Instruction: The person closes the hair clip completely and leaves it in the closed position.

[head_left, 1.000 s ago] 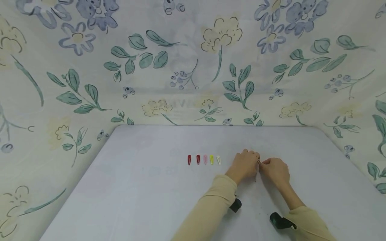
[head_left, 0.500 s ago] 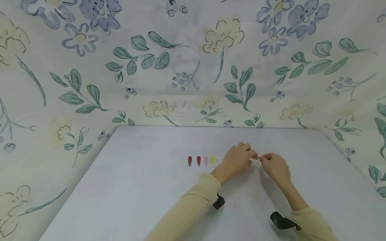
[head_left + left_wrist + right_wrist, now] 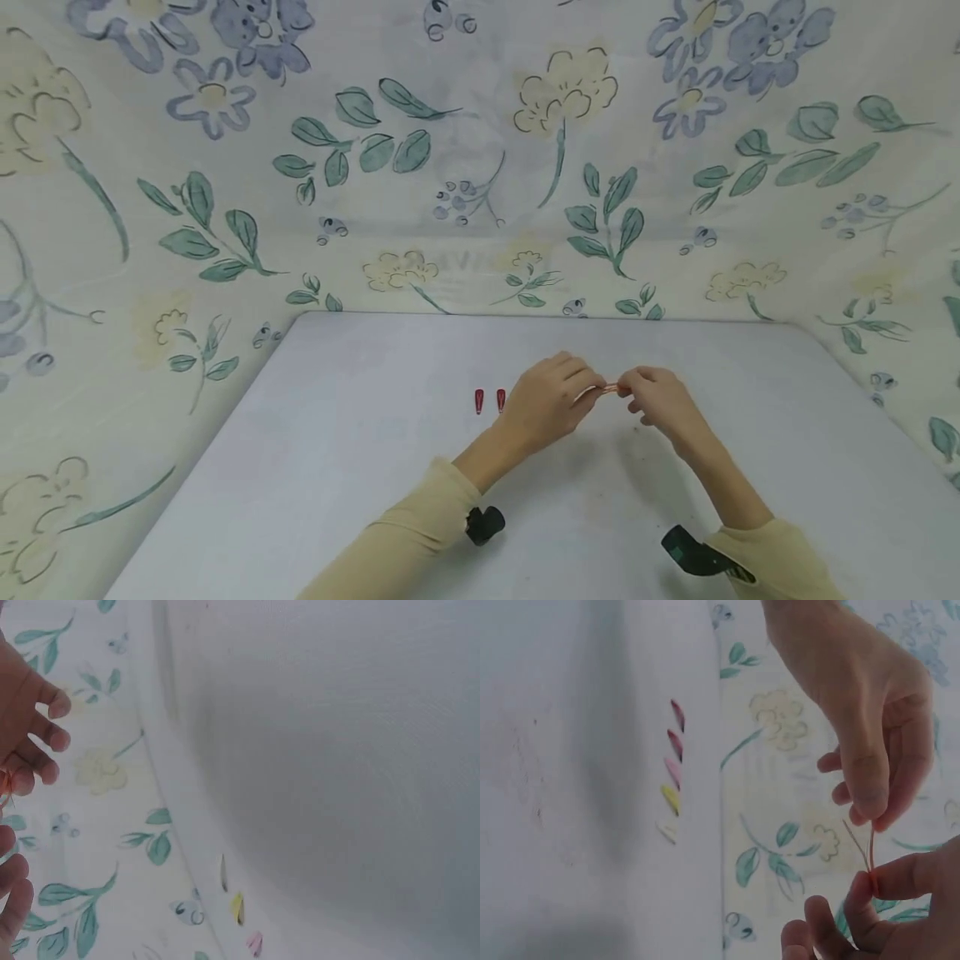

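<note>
A thin orange-red snap hair clip (image 3: 611, 388) is held in the air between both hands, its two strips spread apart in the right wrist view. My left hand (image 3: 551, 400) pinches one end between thumb and fingers. At the other end, the thumb and forefinger of my right hand (image 3: 663, 408) grip it. In the left wrist view only a sliver of the clip (image 3: 6, 787) shows at the edge. On the table lie two red clips (image 3: 676, 715), a pink clip (image 3: 673, 771), a yellow clip (image 3: 670, 798) and a white clip (image 3: 666, 832) in a row.
The white table (image 3: 337, 467) ends at a flower-patterned cloth (image 3: 480, 283) behind and at the sides. A black wrist camera (image 3: 485, 525) hangs under the left sleeve, another black camera (image 3: 693, 552) by the right. Small specks dot the tabletop.
Both hands have moved up and left with the clip, which has turned from upright to nearly level. The left forearm has swung left and now hides the pink, yellow and white clips in the head view.
</note>
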Demonstrator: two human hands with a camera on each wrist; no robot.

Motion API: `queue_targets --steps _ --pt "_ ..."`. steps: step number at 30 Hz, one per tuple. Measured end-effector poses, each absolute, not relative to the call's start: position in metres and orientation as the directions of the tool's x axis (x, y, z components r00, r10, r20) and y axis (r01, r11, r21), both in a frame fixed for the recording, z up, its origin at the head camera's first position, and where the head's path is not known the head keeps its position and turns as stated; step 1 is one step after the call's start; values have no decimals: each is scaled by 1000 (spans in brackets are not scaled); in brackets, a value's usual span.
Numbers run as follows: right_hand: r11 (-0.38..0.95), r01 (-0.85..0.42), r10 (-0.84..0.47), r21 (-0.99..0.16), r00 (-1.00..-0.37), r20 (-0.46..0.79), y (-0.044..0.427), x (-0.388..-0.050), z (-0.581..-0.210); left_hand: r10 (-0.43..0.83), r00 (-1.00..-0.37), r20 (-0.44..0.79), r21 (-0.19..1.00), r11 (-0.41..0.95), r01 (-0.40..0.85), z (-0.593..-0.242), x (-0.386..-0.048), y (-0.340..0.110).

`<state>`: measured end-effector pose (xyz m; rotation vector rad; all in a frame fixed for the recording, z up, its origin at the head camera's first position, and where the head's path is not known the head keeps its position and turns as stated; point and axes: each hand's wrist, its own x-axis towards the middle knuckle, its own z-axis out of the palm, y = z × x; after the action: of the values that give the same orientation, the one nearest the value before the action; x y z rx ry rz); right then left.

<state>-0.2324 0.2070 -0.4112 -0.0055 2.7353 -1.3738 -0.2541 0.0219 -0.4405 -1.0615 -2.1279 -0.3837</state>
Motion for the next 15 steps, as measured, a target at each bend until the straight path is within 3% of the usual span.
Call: queue_targets --steps 7,11,15 --pt "580 -91 -111 -810 -993 32 187 -223 -402 457 -411 789 79 587 805 -426 -239 -6" --pt "564 -236 -153 -791 -972 181 177 -220 -400 387 -452 803 179 567 804 -417 -232 -20" --pt "553 -422 -207 -718 -905 372 170 -216 -402 316 -506 803 294 529 796 -413 -226 -29"
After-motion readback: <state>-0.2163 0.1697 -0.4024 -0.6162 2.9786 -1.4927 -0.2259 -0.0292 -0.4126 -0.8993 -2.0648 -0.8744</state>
